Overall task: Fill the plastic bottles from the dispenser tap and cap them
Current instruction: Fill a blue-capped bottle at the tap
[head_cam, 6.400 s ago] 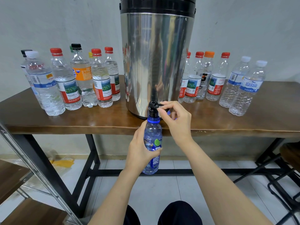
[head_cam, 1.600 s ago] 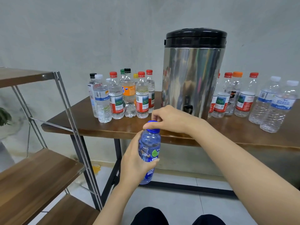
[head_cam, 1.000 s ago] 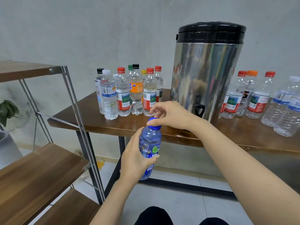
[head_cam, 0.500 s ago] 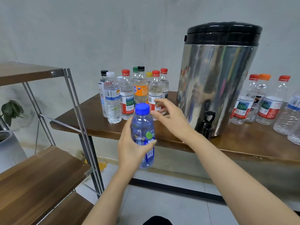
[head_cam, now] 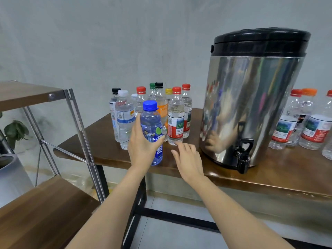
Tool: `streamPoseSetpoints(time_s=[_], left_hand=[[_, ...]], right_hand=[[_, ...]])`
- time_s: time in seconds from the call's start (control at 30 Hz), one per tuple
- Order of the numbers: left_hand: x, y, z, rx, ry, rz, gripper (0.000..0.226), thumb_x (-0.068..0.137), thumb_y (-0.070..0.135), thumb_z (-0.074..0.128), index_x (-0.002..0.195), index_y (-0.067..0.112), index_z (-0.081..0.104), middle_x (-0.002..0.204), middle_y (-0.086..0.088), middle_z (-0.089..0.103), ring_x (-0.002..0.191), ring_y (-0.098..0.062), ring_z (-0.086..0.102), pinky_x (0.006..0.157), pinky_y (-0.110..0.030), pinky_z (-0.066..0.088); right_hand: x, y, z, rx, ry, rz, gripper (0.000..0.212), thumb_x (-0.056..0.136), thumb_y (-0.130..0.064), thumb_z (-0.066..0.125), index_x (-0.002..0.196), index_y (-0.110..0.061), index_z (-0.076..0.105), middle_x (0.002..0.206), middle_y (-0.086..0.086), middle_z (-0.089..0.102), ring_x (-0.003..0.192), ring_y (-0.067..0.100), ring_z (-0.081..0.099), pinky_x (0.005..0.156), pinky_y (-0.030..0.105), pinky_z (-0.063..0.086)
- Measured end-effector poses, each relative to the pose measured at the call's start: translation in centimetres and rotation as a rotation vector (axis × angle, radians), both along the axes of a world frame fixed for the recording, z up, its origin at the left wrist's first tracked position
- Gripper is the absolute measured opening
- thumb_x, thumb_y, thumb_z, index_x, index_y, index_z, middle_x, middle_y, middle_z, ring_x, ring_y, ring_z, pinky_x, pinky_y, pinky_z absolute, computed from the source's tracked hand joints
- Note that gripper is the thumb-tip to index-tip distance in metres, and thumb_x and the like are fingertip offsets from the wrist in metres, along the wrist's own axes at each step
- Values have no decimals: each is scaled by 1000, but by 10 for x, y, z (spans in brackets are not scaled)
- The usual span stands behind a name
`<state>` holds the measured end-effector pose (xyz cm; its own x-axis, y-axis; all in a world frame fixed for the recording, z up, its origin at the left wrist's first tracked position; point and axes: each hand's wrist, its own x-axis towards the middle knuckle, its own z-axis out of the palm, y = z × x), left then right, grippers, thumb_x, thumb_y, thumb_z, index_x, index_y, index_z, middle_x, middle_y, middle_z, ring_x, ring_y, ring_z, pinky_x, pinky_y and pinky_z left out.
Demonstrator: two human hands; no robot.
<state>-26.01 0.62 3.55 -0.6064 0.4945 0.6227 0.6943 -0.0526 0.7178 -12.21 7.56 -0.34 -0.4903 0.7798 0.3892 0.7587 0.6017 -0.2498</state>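
Your left hand (head_cam: 143,148) is wrapped round the blue bottle (head_cam: 151,126), which has come away from the dispenser (head_cam: 251,97) and its tap (head_cam: 243,155). It's now low over the front of the tabletop (head_cam: 269,170), right by the capped bottles (head_cam: 176,115) on the left, though I can't tell if it's touched down. Your right hand (head_cam: 188,159) has let go of the blue cap (head_cam: 150,105) it was twisting a second ago and hangs open, fingers spread, so I'd call this one filled and capped.

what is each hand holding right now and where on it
The left hand grips the blue-capped bottle round its labelled middle, below the cap. The right hand is open and holds nothing.
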Motion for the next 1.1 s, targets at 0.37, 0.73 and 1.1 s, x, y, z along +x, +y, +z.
streamPoseSetpoints(time_s=[0.37, 0.73, 1.1], left_hand=[[-27, 28, -32, -82, 473, 185, 91, 90, 61, 36, 154, 19, -13, 163, -18, 12, 151, -31, 12, 120, -56, 20], [-48, 53, -39, -126, 483, 271, 86, 93, 60, 38, 155, 13, 0, 163, -17, 15, 151, -29, 13, 121, -55, 4], [14, -5, -49, -211, 426, 175, 57, 99, 49, 37, 138, 9, 49, 140, -13, 54, 130, -35, 47, 109, -54, 36]], right_hand=[[-4, -1, -25, 330, -40, -24, 45, 96, -33, 29, 110, -22, 70, 101, -2, 72, 101, 24, 64, 89, 40, 51], [-6, 4, -30, 437, 19, -16, 39, 96, -28, 34, 108, -22, 71, 98, -3, 72, 97, 23, 64, 92, 40, 50], [23, -20, -7, 131, 74, 134, 42, 104, -42, 33, 135, -23, 52, 131, -7, 57, 117, 17, 53, 88, 31, 46]])
